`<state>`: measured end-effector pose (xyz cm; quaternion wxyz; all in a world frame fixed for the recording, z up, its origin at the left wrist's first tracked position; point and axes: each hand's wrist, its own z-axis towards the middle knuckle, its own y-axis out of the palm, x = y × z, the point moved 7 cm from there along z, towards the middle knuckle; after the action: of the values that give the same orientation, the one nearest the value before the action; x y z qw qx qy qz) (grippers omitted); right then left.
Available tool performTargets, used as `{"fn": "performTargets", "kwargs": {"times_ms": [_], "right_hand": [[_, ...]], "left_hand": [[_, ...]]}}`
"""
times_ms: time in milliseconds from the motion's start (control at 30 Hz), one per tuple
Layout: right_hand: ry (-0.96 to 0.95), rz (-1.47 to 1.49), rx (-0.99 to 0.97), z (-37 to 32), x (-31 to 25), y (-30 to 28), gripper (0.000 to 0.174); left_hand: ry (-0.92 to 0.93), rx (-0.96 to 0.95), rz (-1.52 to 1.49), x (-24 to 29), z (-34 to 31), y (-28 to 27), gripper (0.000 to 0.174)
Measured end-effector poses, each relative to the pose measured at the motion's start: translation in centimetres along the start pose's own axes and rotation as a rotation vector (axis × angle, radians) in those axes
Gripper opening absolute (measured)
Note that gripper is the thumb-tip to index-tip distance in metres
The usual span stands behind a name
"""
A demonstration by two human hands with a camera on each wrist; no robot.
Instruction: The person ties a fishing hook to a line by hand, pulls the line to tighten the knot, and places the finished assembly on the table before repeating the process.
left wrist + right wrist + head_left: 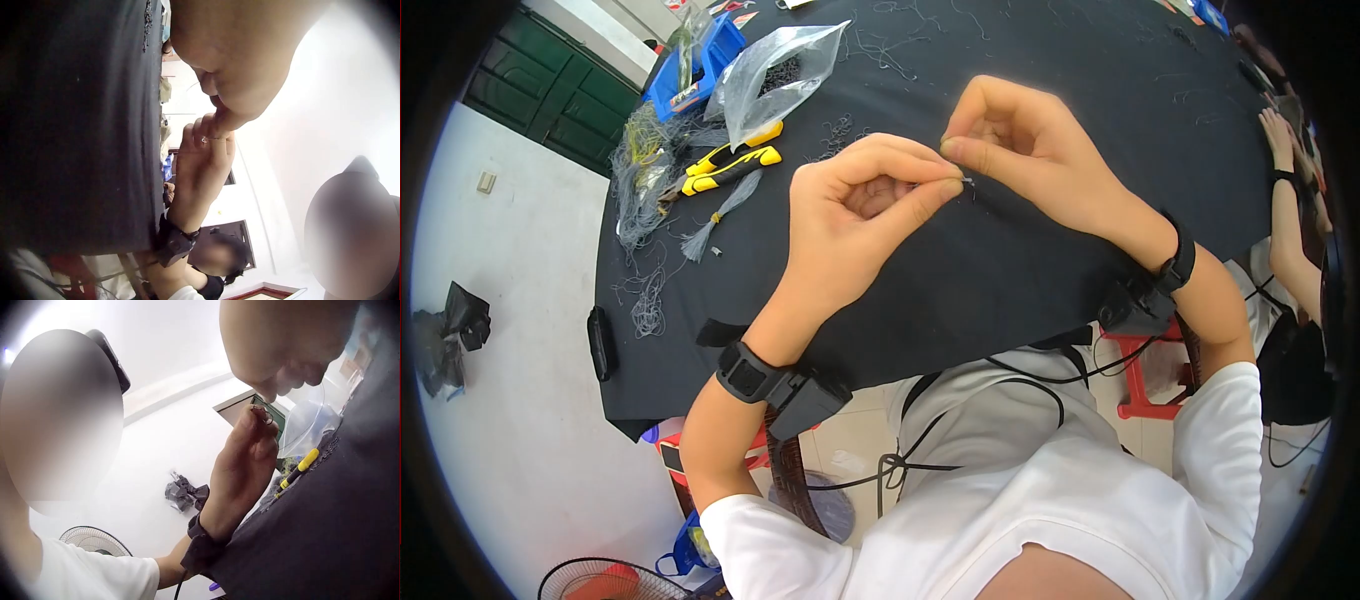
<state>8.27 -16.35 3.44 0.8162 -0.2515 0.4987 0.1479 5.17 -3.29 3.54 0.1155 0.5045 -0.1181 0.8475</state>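
In the head view my left hand (850, 215) is raised over the black tablecloth, thumb and forefinger pinching a tiny pale-ended piece (968, 182). From the right wrist, a small dark curved piece like a fish hook (269, 417) shows at those left fingertips. Just up and to the right, my right hand (1040, 150) has its thumb and forefinger pressed together at a thin line, the other fingers curled in. A fine strand (322, 415) hangs near the right fingertips in the right wrist view. Both hands' fingertips are close together; the pinch itself is mostly hidden.
Yellow-and-black pliers (735, 170) lie left, beside a tied bundle of grey strands (722, 215) and tangled line (640, 190). Behind them are a clear plastic bag (750, 95) and a blue bin (700, 70). A black case (601, 343) sits at the left edge. Another person's arm (1285, 200) is at right.
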Motion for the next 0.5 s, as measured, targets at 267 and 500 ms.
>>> {"fn": "performTargets", "kwargs": {"times_ms": [267,500], "right_hand": [[0.088,0.084,-0.037,-0.1,1.2,0.4,0.011],[0.032,0.091,-0.011,-0.1,1.1,0.7,0.011]], "left_hand": [[-0.090,0.062,-0.209,-1.0,-0.1,-0.6,0.011],[-0.153,0.052,-0.206,-1.2,-0.3,-0.8,0.012]]}}
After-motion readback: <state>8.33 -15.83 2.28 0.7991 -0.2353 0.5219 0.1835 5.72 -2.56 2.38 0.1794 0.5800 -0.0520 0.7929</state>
